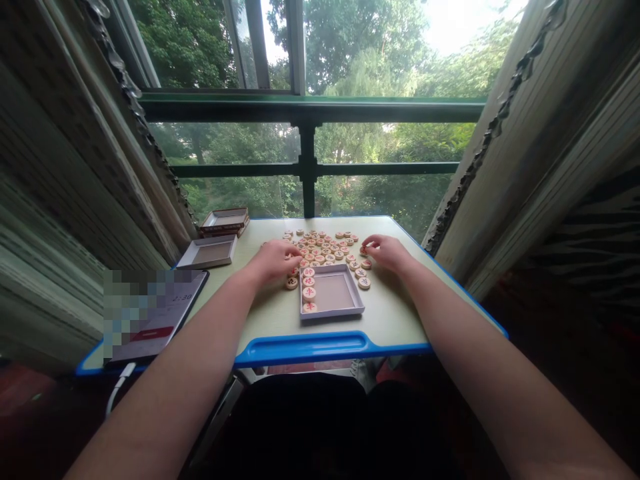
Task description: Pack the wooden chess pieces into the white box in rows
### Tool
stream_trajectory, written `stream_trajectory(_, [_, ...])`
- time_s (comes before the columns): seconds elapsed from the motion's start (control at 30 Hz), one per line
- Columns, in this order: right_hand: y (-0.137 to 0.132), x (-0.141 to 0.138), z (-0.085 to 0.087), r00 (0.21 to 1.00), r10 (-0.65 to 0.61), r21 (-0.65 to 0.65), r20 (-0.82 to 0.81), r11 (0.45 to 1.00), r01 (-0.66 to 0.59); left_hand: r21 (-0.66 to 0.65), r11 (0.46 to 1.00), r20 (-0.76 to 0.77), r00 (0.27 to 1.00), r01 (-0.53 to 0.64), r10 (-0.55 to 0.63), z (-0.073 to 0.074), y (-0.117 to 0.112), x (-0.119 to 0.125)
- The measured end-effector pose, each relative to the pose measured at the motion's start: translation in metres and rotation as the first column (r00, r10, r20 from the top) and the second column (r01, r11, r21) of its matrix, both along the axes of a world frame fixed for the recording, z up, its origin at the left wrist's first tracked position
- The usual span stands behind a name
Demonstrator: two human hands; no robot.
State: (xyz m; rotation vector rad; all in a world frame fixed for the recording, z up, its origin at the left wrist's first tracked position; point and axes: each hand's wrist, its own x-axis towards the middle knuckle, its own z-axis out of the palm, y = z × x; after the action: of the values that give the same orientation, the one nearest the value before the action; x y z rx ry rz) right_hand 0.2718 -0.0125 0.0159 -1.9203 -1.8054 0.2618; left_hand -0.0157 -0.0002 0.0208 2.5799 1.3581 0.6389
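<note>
Round wooden Chinese chess pieces [327, 251] with red or dark characters lie spread over the table. Among them, a shallow white box lid [333, 315] holds several red-marked pieces [309, 293] in a column along its left side. My left hand [275, 260] is at the left part of the spread, its curled fingertips close together near the lid's far left corner; whatever they hold is hidden. At the right edge of the spread, my right hand [389, 252] pinches a chess piece [363, 251] between thumb and fingers. A dark-marked piece [291, 283] lies left of the lid.
At the table's back left are another shallow tray [209, 253] and stacked box parts [225, 219]. A tablet [155, 320] with a white cable [120, 383] rests by the left edge. The table has a blue rim [310, 345]. Curtains and a window [307, 140] surround it.
</note>
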Motion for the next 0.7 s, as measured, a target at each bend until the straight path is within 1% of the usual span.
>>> stream_trajectory(0.1, [0.002,0.003,-0.001,0.999,-0.011,-0.033,0.033,0.999,0.012,-0.045,0.999,0.000,1.000,0.008,-0.008,0.002,-0.004,0.002])
stream_trajectory(0.27, [0.003,0.005,-0.001,1.000,-0.004,-0.063,0.028,0.998,0.006,-0.115,0.993,0.039,0.999,0.013,-0.009,0.005,-0.008,0.003])
stream_trajectory(0.43, [0.004,0.005,-0.001,1.000,-0.028,-0.097,0.002,0.995,0.028,-0.172,0.983,0.021,0.997,-0.065,0.070,0.012,-0.013,0.005])
stream_trajectory(0.53, [0.006,0.007,-0.001,0.999,-0.037,-0.120,-0.030,0.992,0.033,-0.231,0.971,0.043,0.997,-0.059,0.071,0.016,-0.015,0.007])
stream_trajectory(0.6, [0.006,0.008,-0.001,0.997,-0.051,-0.128,-0.051,0.991,0.044,-0.263,0.964,0.052,0.997,-0.044,0.059,0.015,-0.015,0.008])
stream_trajectory(0.7, [0.007,0.011,-0.001,0.995,-0.060,-0.136,-0.078,0.990,0.049,-0.270,0.963,0.051,0.998,-0.025,0.040,0.010,-0.013,0.008])
